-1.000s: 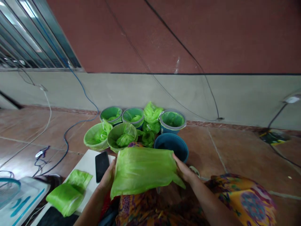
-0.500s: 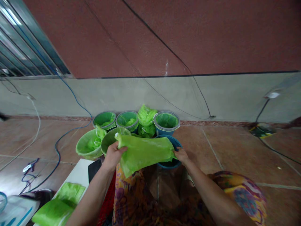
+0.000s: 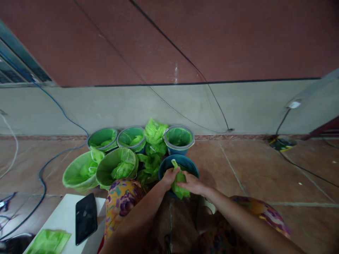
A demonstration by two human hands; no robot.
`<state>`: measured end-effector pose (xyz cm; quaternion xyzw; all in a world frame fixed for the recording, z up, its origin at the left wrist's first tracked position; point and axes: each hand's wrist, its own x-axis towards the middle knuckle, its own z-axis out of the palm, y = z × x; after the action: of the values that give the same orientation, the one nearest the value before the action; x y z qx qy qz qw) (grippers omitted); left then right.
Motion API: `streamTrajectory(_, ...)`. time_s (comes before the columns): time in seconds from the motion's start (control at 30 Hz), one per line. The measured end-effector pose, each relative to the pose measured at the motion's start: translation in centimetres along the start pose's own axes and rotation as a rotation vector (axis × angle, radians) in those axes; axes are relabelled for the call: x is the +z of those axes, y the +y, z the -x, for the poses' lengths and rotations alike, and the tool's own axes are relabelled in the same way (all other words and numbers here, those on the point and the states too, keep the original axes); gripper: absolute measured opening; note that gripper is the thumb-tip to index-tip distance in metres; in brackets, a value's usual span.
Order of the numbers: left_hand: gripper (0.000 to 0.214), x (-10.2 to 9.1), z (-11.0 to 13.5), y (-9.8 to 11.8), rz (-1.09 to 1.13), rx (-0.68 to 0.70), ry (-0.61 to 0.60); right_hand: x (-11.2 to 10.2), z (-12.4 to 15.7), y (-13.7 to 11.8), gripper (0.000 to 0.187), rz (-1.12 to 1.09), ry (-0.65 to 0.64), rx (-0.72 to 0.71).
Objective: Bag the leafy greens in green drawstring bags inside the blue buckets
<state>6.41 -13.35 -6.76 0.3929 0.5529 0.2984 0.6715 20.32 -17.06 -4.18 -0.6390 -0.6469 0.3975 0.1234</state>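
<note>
Crinkly bag (image 3: 180, 184) now at round bucket (image 3: 191, 165)

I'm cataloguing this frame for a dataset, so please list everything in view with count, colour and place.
green bag: one, bright green, bunched at the near rim of the blue bucket
blue bucket: one, dark blue, unlined, on the floor in front of the person
lined buckets: five, green liners, in two rows by the wall
loose bags: a heap, green, between the buckets
phone: one, black, on the white board
white board: one, lower left
folded bags: a stack, green, on the board's near end
cables: several, blue, black and white, on floor and wall
left hand: grips the bag's left side
right hand: grips its right side
</note>
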Motion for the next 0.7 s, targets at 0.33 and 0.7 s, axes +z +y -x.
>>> streamTrajectory(0.33,0.017,-2.0,-2.5,-0.8,-0.604,0.075,-0.01,-0.3,-4.0,4.2,0.01,-0.119,-0.031,0.071)
streamTrajectory(0.7,0.026,-5.8,-3.5,5.5,-1.404,0.716,0.034,-7.5,-0.9,7.2,0.044,-0.252,-0.271,-0.019)
